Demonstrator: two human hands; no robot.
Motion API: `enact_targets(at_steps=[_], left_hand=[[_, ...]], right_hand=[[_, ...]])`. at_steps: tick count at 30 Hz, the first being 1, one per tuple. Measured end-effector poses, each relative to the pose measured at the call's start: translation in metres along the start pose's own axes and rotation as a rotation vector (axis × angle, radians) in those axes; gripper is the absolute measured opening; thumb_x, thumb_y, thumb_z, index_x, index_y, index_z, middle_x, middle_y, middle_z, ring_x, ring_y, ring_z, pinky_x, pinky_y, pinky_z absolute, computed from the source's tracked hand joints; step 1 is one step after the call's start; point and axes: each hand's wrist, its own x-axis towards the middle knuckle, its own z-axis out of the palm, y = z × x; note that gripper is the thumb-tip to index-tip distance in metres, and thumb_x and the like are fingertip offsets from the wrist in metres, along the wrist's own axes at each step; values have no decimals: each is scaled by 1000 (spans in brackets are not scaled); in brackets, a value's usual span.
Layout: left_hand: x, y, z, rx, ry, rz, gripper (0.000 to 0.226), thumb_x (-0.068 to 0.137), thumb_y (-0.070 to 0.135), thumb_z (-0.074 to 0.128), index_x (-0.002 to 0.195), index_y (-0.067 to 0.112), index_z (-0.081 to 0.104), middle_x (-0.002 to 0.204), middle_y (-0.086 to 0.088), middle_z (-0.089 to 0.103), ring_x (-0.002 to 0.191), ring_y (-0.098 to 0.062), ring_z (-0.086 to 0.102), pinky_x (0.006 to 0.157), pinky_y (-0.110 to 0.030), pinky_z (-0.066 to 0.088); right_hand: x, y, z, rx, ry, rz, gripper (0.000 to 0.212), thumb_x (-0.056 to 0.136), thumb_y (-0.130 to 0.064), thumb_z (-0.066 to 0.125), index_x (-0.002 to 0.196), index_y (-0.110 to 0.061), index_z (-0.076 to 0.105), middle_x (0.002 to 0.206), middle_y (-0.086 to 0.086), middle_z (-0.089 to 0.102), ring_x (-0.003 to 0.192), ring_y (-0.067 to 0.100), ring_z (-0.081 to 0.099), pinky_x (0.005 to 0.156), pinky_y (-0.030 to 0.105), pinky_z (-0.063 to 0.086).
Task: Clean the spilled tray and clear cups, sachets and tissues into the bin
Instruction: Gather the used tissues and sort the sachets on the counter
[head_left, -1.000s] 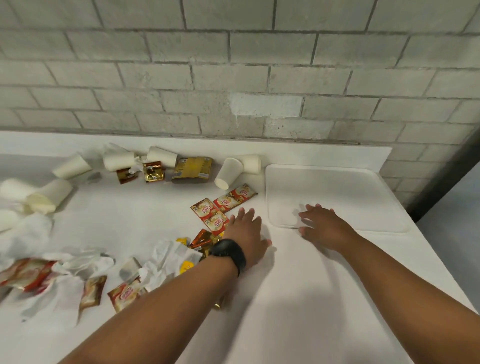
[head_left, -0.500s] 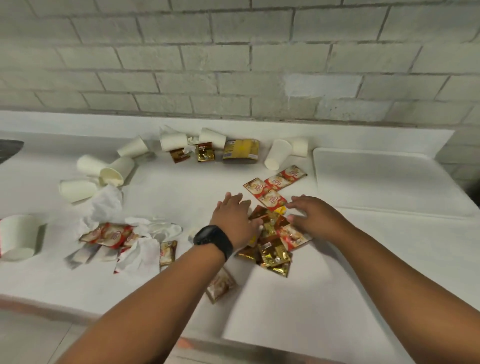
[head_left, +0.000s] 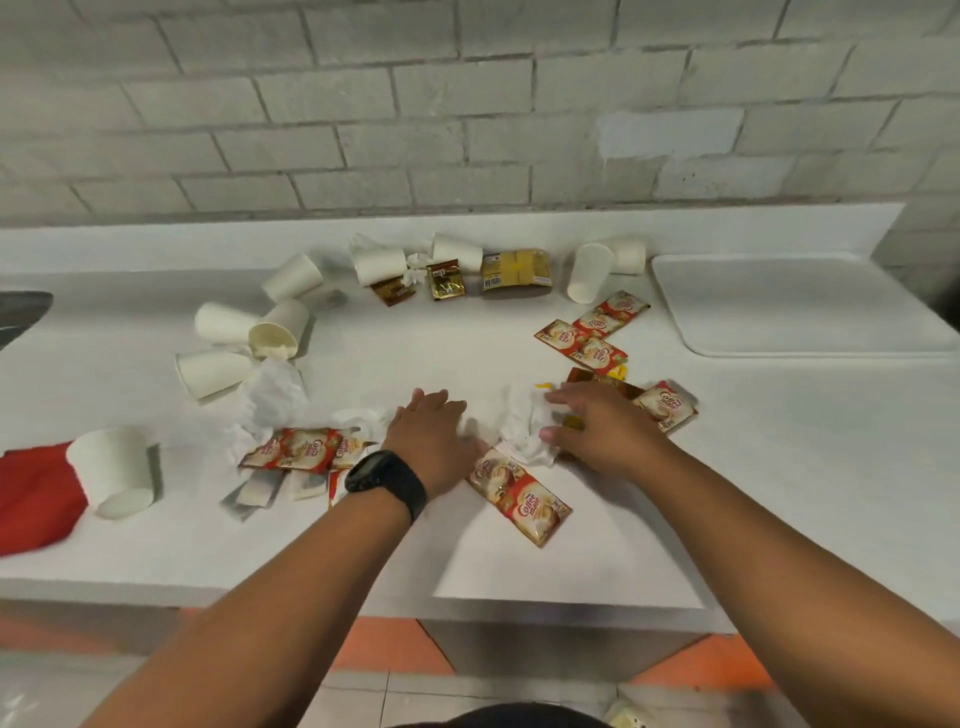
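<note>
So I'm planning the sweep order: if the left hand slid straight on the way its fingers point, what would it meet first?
Probably nothing soon: the left hand points up and slightly right across bare counter. The first thing in that line looks like the yellow packet by the back wall, though depth is hard to judge.

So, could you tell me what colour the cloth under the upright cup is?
Red cloth, seen in the head view.
</note>
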Motion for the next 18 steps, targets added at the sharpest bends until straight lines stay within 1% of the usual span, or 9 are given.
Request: enact_targets(at_steps=[2, 4, 5, 7, 10, 12, 14, 16, 18], left_hand=[[-6, -8, 0, 73, 14, 12, 65, 90, 56, 44, 146, 26, 31, 158, -1, 21, 147, -25, 8, 118, -50, 9], [-12, -15, -1, 134, 16, -26, 64, 89, 56, 45, 146, 32, 29, 159, 2, 17, 148, -24, 2, 114, -60, 5], [-14, -17, -2, 148, 16, -58, 65, 88, 56, 46, 146, 35, 28, 159, 2, 14, 148, -25, -1, 112, -65, 5], [-20, -25, -4, 162, 1, -101, 70, 85, 59, 49, 147, 38, 24, 160, 3, 8, 147, -28, -7, 108, -71, 5], [-26, -39, -8, 197, -65, -104, 85, 77, 66, 57, 148, 40, 17, 160, 2, -1, 146, -32, -12, 106, -73, 7], [-25, -53, -8, 161, -116, -86, 94, 72, 67, 62, 148, 39, 16, 160, 0, -3, 145, -35, -9, 109, -69, 15], [-23, -67, -6, 108, -150, -63, 98, 69, 66, 66, 149, 35, 17, 159, -5, 1, 145, -36, 1, 113, -57, 23], [-23, -75, -4, 77, -149, -40, 92, 73, 58, 68, 148, 31, 22, 156, -8, 12, 143, -33, 19, 113, -45, 29], [-24, -79, -3, 52, -121, -22, 81, 78, 47, 68, 146, 27, 29, 151, -8, 24, 137, -29, 32, 110, -40, 33]], right_hand=[[-6, -15, 13, -8, 19, -9, 67, 80, -49, 70, 140, -28, 47, 148, -3, 43, 134, 12, 39, 102, 22, 29], [-8, -27, 24, -150, 17, -14, 77, 79, -56, 68, 144, -27, 41, 149, -2, 42, 138, 19, 36, 111, 32, 29], [-9, -32, 27, -206, 13, -6, 78, 79, -57, 67, 146, -27, 39, 148, -2, 43, 137, 21, 36, 111, 35, 30], [-9, -37, 37, -278, 1, 24, 71, 83, -52, 64, 144, -27, 40, 144, 0, 49, 133, 23, 42, 108, 37, 36], [-9, -35, 49, -336, 28, 57, 43, 89, -39, 58, 131, -26, 56, 125, 2, 63, 117, 26, 55, 93, 37, 47], [-10, -34, 51, -271, 106, 81, 29, 90, -29, 55, 116, -21, 66, 109, 6, 69, 105, 29, 60, 80, 36, 51], [-9, -35, 50, -161, 172, 101, 25, 92, -21, 52, 110, -16, 69, 103, 8, 71, 97, 29, 63, 73, 33, 51], [-8, -40, 45, -58, 221, 109, 22, 94, -17, 51, 105, -13, 69, 97, 8, 71, 89, 27, 64, 65, 28, 45], [-7, -50, 38, 2, 268, 91, 20, 94, -17, 50, 102, -12, 68, 93, 7, 70, 85, 25, 63, 64, 29, 45]])
